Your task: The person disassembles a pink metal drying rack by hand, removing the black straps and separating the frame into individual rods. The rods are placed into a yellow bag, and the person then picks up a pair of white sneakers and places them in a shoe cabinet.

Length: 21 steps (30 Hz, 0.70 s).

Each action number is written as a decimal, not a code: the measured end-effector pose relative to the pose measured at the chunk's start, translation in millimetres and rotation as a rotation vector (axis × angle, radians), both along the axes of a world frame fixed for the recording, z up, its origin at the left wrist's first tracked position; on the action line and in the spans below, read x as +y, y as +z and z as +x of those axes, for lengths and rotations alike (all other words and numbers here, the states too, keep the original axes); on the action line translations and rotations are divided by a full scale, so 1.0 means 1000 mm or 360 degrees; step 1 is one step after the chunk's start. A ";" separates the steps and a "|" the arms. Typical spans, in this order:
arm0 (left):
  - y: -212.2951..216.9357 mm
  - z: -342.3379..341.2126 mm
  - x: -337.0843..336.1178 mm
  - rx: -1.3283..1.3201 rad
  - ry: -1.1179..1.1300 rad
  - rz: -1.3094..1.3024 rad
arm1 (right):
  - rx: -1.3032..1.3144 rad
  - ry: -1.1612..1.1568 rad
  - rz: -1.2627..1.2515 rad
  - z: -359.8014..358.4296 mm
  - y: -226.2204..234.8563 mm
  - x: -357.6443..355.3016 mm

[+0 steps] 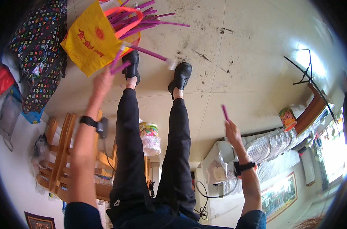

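Observation:
My left hand (103,82), blurred, is closed around purple tubes (121,67) beside the yellow bag. From near its grip, a longer purple tube (148,52) with pale, clear-looking ends stretches toward my right shoe; whether all these pieces are joined, I cannot tell. Out to the right, my right hand (233,133) grips a short purple stick (224,113) that points up and away. The yellow bag (91,42) has orange-red handles and red print, and many purple tubes (143,21) poke from its mouth. Both wrists wear black bands.
My black shoes (180,77) stand on a pale tiled floor (204,76) scattered with dark specks. A dark patterned cloth (41,53) hangs at left, above wooden furniture (64,149). Plastic-covered seating (263,147), a colourful bucket (287,118) and a black metal frame (310,72) are at right.

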<state>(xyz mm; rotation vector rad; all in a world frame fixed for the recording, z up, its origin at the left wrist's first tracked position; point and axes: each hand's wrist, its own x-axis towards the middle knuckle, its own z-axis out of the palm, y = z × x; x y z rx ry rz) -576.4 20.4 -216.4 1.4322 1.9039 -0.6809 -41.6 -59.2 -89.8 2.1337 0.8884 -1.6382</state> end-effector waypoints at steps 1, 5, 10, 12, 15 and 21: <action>0.000 -0.008 0.013 -0.0254 -0.0249 0.0250 | -0.0086 0.0012 0.0019 0.013 0.010 -0.001; -0.013 0.031 0.034 -0.0748 -0.0595 0.0708 | -0.0196 -0.0308 -0.0054 0.007 0.000 0.019; 0.010 0.097 0.018 -0.0865 -0.0649 0.0540 | 0.0413 0.0087 0.0687 -0.059 -0.069 0.107; 0.025 0.105 0.027 -0.0957 -0.0678 0.0595 | 0.0783 -0.0099 0.0242 -0.078 -0.068 0.124; 0.048 0.115 0.040 -0.1020 -0.0557 0.0552 | 0.1121 -0.0597 -0.0524 -0.095 -0.047 0.118; 0.056 0.140 0.009 -0.1066 -0.0200 0.0619 | 0.0491 -0.0717 0.0210 -0.129 -0.040 0.057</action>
